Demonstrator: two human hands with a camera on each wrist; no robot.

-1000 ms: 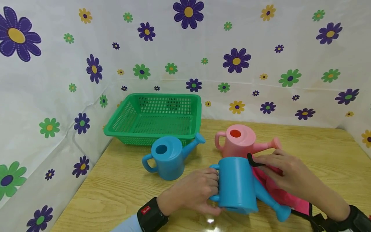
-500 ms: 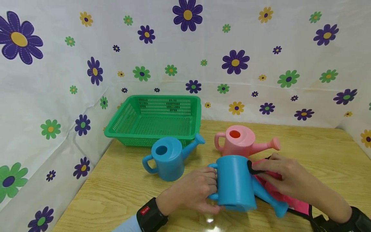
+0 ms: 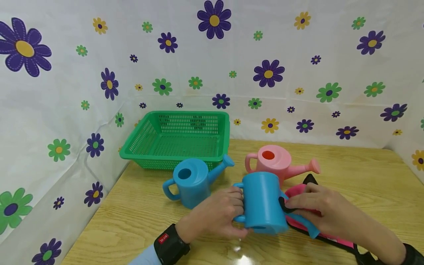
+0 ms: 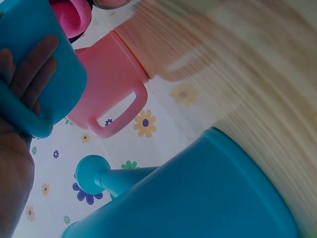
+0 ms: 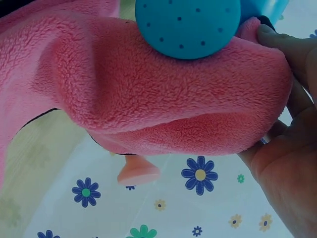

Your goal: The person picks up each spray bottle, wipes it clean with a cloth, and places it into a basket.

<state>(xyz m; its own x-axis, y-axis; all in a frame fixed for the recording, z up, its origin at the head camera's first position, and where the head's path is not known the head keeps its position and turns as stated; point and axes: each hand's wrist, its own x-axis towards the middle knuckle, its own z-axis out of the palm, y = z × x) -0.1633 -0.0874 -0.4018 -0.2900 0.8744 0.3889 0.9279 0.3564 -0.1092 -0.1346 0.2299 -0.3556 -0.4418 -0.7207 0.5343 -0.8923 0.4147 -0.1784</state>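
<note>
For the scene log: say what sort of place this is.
Probably a staged tabletop booth, not a lived-in room: a wooden table walled in by flower-printed sheeting, with a green basket and toy watering cans, such as the pink one, set out.

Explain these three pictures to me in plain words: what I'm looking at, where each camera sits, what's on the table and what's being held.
No machine here: a person works with two bare hands and wears three cameras. The wide picture comes from the head and looks down at a wooden table with flowered sheets around it. The two close, partly blurred pictures come from cameras on the left and right wrists.

On the table stand a green basket, a blue can and a pink can.

The left hand grips the handle of a second blue watering can, the held can, which is raised and tilted. The right hand holds a pink fleece cloth with black trim against that can, by its spout. In the right wrist view the spout's dotted rose sits against the cloth.
</note>
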